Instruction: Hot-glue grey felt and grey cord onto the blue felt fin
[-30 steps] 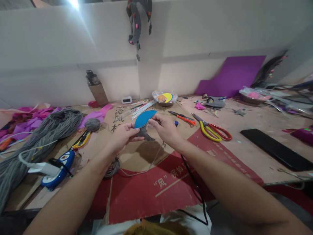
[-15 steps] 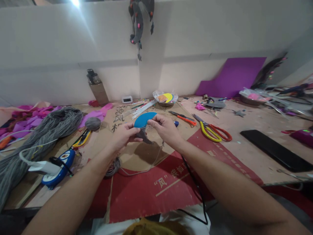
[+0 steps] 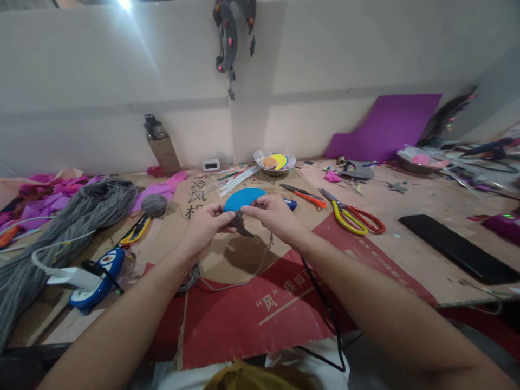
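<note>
Hands (image 3: 204, 225) (image 3: 277, 218) (pinched) on blue piece (image 3: 244, 199)

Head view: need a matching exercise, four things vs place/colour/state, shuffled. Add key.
1. Blue piece
2. Scissors
3. Purple sheet
4. Large yarn skein

A. Upright against the wall
B. Grey, at the left of the picture
C. Held between the left hand and right hand
D. Yellow and red

Pairs: 1-C, 2-D, 3-A, 4-B
</note>
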A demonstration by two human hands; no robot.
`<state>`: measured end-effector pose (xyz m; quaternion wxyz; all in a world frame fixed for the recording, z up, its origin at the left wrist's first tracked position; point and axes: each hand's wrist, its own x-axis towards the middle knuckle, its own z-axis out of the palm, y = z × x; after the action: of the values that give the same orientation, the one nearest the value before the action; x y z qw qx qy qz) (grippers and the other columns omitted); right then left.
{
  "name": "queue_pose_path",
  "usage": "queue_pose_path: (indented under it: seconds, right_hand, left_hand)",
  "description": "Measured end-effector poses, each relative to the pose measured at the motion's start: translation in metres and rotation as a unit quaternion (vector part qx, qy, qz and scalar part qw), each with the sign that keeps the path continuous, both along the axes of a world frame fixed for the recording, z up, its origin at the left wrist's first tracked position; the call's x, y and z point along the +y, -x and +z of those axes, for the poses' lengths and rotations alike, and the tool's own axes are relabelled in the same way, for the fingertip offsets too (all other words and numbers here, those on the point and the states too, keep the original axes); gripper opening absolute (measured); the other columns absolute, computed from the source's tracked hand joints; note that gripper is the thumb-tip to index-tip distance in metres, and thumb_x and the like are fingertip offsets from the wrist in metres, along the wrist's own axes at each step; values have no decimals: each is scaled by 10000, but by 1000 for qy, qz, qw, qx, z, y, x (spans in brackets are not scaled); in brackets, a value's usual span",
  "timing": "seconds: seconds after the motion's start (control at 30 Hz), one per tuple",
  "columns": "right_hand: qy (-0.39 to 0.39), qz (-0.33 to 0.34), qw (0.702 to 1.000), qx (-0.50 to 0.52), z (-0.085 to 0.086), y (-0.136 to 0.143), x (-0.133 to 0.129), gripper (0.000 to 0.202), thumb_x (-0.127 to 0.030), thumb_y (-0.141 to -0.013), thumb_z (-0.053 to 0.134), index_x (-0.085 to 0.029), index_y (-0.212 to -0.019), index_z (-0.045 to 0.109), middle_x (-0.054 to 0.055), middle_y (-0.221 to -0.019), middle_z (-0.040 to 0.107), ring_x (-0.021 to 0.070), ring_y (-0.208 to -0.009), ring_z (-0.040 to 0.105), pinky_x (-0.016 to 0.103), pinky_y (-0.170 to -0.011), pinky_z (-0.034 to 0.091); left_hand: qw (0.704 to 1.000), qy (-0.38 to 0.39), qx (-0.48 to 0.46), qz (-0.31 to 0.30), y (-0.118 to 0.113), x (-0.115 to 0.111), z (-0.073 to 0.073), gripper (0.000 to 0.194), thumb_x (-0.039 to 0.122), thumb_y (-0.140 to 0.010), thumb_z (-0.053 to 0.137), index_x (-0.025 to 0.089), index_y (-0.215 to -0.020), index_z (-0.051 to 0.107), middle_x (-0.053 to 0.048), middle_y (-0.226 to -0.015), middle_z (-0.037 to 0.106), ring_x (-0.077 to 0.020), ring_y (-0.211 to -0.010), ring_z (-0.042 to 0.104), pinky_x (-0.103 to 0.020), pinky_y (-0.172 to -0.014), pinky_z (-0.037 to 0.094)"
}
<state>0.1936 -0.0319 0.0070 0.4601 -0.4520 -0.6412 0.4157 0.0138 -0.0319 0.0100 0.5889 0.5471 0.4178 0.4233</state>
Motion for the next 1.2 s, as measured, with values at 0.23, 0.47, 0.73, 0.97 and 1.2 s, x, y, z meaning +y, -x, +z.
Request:
queue_pose_path:
  seconds: [0.23,0.47,0.73,0.97,1.2]
  right_hand:
    - [36,-34,992,117,-4,-1,3,325,-467,-707,684,-205,-645,502,-103,-452,327,56,-400,243,237,-425,189]
    - [52,-43,987,145,-10,6,2,348,-505,-715,680,-202,-679,513,-62,-495,474,68,-423,286,238,-434,230]
    - [-101,-68,987,-102,-3,-5,1,368,-447,-878,555,-179,-685,719,23,-680,698,154,-653,588,276,-632,380]
    - [-10,-26,999,44,6,3,-10,362,-482,-824,612,-183,-634,687,-25,-473,485,94,-457,391,260,-483,280]
    - [144,55,955,253,11,3,-11,392,-532,-694,724,-158,-782,643,-124,-488,206,34,-424,91,234,-415,52]
  left_hand:
    - [997,15,-69,-44,-3,0,2,293,232,-647,816,143,-913,730,-62,-899,740,-145,-748,680,-230,-676,564]
    - [987,92,-124,-43,-4,1,-2,192,180,-747,720,116,-926,700,-116,-933,740,-177,-798,717,-198,-596,576]
    - [992,7,-113,54,-3,3,-3,128,192,-732,734,121,-758,632,-55,-754,721,-149,-701,705,-224,-668,576]
    - [987,33,-123,100,-3,2,3,159,138,-671,708,146,-673,549,-43,-704,704,-164,-668,701,-252,-630,573]
    - [989,16,-121,80,-4,4,-2,156,155,-693,735,124,-830,667,-54,-808,724,-130,-730,688,-225,-727,555]
